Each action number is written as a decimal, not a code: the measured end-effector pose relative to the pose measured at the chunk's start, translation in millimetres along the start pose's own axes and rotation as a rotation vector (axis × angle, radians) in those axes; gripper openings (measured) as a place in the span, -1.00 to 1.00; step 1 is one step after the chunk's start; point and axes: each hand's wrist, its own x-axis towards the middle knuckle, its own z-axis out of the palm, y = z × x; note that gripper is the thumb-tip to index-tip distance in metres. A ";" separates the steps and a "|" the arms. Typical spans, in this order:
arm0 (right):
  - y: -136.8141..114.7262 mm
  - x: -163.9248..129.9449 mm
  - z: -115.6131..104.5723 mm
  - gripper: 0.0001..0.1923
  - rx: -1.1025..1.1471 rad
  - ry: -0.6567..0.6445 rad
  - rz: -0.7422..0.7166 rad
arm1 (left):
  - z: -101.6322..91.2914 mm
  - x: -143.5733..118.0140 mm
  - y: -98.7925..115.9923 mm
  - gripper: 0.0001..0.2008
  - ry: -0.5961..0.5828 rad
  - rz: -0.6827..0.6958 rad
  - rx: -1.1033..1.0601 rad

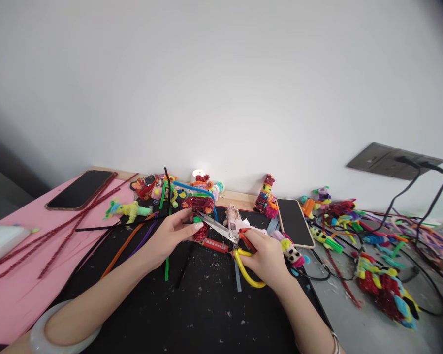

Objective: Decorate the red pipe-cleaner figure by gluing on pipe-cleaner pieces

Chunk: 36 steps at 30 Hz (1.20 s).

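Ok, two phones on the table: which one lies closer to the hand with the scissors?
The phone right of the black mat, just beyond the right hand gripping the scissors. The other phone lies far left on the pink surface.

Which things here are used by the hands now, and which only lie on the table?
In use:
- left hand holding the red fuzzy piece
- right hand holding the yellow-handled scissors

Lying about:
- two phones
- pink glue gun
- loose pipe cleaners
- finished figures

Bare black mat (206, 314) nearside; pipe-cleaner clutter (354, 231) rightward and beyond.
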 end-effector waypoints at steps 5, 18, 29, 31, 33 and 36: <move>-2.1 0.9 -2.8 -0.81 -0.042 -0.069 0.035 | -1.4 1.0 -0.4 -0.58 -0.001 -0.001 0.005; -13.9 1.6 -3.9 -0.70 -0.027 -0.085 0.082 | 1.8 0.0 1.0 -0.62 0.021 0.027 -0.003; -10.9 -1.3 5.9 -0.67 -0.019 0.106 -0.027 | 4.7 -2.6 -3.1 -0.61 -0.036 0.008 -0.115; -9.6 -1.4 7.6 -0.69 -0.020 0.117 -0.042 | 4.7 -2.8 -3.5 -0.62 -0.034 0.009 -0.114; -8.3 -1.6 8.8 -0.72 -0.031 0.128 -0.047 | 4.6 -2.5 -3.5 -0.63 -0.025 0.013 -0.105; -6.7 -2.1 9.8 -0.74 -0.052 0.147 -0.047 | 4.2 -1.1 -3.4 -0.65 -0.017 0.015 -0.091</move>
